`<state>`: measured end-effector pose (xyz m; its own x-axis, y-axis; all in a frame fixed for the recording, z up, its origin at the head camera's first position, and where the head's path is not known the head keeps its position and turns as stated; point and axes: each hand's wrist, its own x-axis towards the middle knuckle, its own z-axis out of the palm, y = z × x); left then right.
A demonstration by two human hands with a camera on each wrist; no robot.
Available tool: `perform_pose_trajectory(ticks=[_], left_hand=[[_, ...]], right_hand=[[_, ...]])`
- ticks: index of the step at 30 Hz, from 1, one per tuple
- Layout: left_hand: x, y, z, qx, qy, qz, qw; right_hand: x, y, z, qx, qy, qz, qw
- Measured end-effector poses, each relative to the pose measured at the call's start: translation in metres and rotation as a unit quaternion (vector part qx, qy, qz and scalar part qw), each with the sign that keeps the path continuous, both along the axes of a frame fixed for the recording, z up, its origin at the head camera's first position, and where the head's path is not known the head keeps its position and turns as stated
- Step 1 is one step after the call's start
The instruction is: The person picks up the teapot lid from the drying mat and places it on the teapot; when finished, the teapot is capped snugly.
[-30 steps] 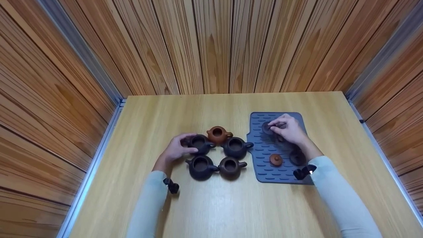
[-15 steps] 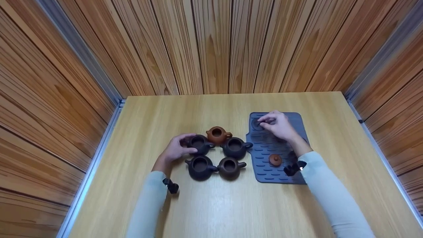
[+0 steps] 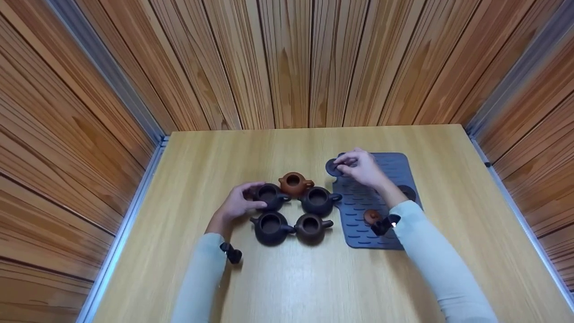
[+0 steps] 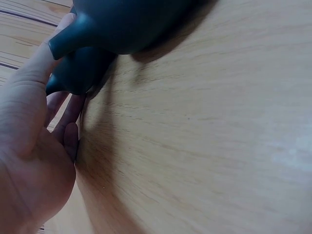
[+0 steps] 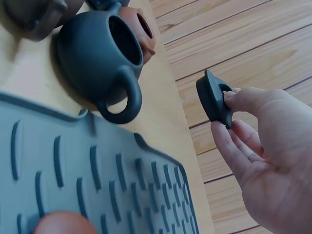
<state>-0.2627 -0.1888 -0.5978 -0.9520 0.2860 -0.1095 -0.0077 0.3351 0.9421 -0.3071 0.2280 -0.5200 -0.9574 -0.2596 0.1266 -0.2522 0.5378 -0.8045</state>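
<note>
The right hand (image 3: 362, 169) pinches a dark lid (image 3: 334, 167) between thumb and fingertips (image 5: 233, 99), holding it on edge in the air over the far left corner of the grey mat (image 3: 358, 233). The lid touches neither the mat nor the table (image 3: 287, 278) (the right wrist view shows clear space beneath it).

The left hand (image 3: 237, 202) rests against the far left dark teapot (image 3: 269, 196), fingers curled round its side and thumb along its near edge. This pot stands upright and open-topped at the left of a cluster of five teapots. Beside it stand an orange-brown teapot (image 3: 293, 183) at the far side, a dark teapot (image 3: 317, 200) nearest the mat with its handle just reaching the mat edge, a dark teapot (image 3: 270, 227) at the near left, and a brown teapot (image 3: 311, 227) at the near right. All five are open.

On the mat lie an orange-brown lid (image 3: 370, 216), partly hidden by the right wrist, and a dark lid (image 3: 407, 192) near the right edge.
</note>
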Motion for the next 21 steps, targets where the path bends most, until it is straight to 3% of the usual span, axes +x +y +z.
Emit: perform_pose_trajectory(ticks=[21], left_hand=[[0.000,0.001,0.002,-0.002,-0.004,-0.004,1.0000]], right_hand=[[0.001,-0.053,0.025,0.007,0.011,0.044,0.999]])
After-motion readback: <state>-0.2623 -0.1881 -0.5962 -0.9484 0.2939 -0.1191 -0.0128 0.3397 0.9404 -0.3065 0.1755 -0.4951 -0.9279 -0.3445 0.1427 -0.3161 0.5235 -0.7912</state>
